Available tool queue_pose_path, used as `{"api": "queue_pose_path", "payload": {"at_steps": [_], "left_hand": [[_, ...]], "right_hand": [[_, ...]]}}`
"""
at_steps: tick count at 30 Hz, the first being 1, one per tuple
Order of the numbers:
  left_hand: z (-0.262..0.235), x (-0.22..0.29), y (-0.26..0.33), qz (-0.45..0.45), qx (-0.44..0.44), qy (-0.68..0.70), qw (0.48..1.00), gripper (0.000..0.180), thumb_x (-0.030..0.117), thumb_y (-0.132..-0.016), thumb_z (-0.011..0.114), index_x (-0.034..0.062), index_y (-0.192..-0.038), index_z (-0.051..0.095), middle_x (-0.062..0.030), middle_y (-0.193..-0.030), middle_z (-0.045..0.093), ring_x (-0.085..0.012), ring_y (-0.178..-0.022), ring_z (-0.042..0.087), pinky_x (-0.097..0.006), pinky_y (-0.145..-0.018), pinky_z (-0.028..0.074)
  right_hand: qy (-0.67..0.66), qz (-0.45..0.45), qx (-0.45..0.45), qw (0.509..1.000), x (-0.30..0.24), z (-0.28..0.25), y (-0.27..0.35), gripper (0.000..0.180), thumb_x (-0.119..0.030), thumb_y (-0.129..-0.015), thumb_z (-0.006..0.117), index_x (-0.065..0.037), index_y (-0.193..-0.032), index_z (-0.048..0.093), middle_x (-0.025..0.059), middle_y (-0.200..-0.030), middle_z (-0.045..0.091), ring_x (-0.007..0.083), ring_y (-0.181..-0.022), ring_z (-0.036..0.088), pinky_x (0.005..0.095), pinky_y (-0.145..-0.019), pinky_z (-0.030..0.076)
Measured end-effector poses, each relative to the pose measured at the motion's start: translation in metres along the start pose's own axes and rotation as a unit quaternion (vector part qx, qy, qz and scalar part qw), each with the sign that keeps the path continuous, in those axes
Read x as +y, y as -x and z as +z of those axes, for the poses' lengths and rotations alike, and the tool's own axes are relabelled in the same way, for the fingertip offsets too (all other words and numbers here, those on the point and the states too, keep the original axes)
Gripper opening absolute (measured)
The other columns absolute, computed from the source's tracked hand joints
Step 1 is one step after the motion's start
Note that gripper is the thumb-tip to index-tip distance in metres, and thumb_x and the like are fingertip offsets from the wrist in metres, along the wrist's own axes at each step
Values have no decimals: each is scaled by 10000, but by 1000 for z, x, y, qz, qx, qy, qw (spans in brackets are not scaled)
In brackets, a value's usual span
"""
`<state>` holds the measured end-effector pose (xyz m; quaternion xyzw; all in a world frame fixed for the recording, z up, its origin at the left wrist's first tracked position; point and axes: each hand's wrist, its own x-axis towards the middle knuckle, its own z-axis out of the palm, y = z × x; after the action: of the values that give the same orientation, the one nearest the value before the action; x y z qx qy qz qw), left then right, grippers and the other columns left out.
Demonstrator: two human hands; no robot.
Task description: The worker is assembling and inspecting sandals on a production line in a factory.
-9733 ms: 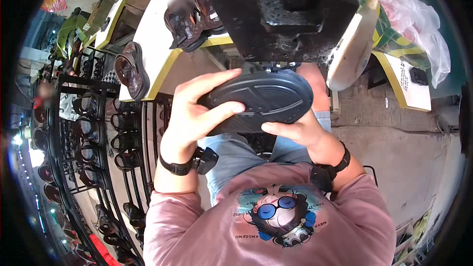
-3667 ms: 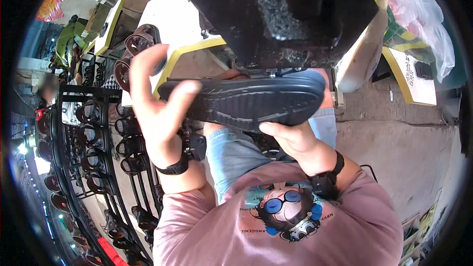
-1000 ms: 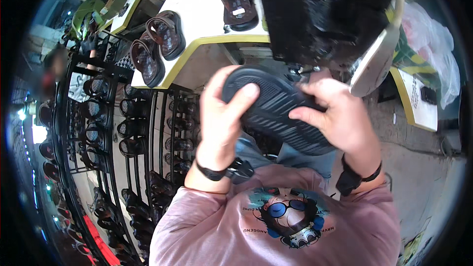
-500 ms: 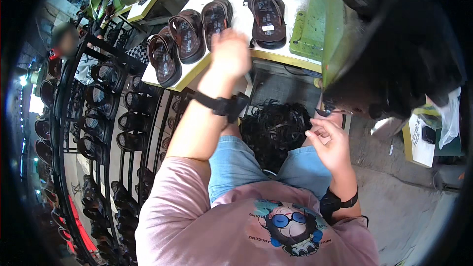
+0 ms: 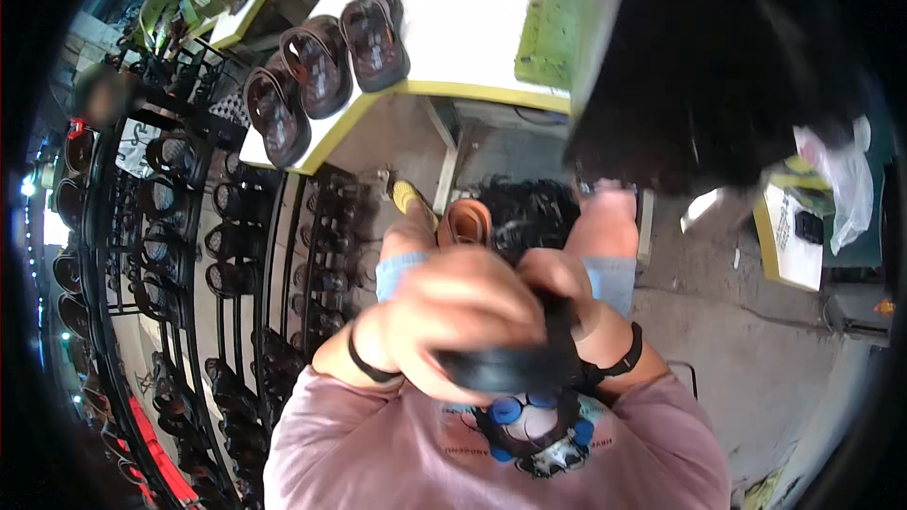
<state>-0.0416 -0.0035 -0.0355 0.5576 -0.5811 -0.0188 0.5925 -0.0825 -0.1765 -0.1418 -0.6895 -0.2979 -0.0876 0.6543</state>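
Head view: a black shoe sole (image 5: pixel 505 370) is held close to the chest, long axis running left to right. Left hand (image 5: pixel 453 316) wraps it from above, fingers closed; right hand (image 5: pixel 567 297) grips its right end. Three brown sandals (image 5: pixel 321 71) lie along the table's (image 5: pixel 472 19) left edge, well apart.

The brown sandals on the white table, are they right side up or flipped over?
Right side up. All three brown sandals lie flat on the white table, straps and footbeds facing up, side by side near its edge.
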Motion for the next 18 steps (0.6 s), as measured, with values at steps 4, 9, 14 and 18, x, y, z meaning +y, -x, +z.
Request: {"api": "queue_pose_path", "payload": {"at_steps": [4,9,14,18], "left_hand": [[1,4,2,-346,60,175,920,719,180,-577,838,-70,-1181,538,-162,-1138,602,-227,-1061,570,-345,-966,410],[73,-24,3,-351,198,213,890,518,45,-761,714,-23,-1232,508,-100,-1164,592,-142,-1100,521,-321,-982,395],[110,-47,-12,-287,223,348,864,448,72,-819,657,-17,-1231,506,-86,-1170,578,-150,-1088,521,-321,-962,406],[112,-44,-10,-241,310,393,832,415,76,-836,630,-14,-1219,497,-90,-1159,578,-174,-1077,540,-328,-946,423]], "right_hand": [[142,94,-9,985,-66,-37,-8,636,-389,-508,886,-15,-938,605,114,-804,624,249,-678,628,308,-614,485],[436,-10,222,872,-97,-58,20,668,-315,-523,892,-34,-1030,560,111,-970,616,227,-865,622,322,-771,482],[66,40,-100,992,-108,-26,78,523,-378,-671,785,-41,-1033,611,122,-1047,618,294,-983,587,369,-839,460],[-290,258,392,834,-60,-34,120,729,-422,-701,770,-18,-1247,505,129,-1232,554,282,-1093,554,417,-979,418]]}}
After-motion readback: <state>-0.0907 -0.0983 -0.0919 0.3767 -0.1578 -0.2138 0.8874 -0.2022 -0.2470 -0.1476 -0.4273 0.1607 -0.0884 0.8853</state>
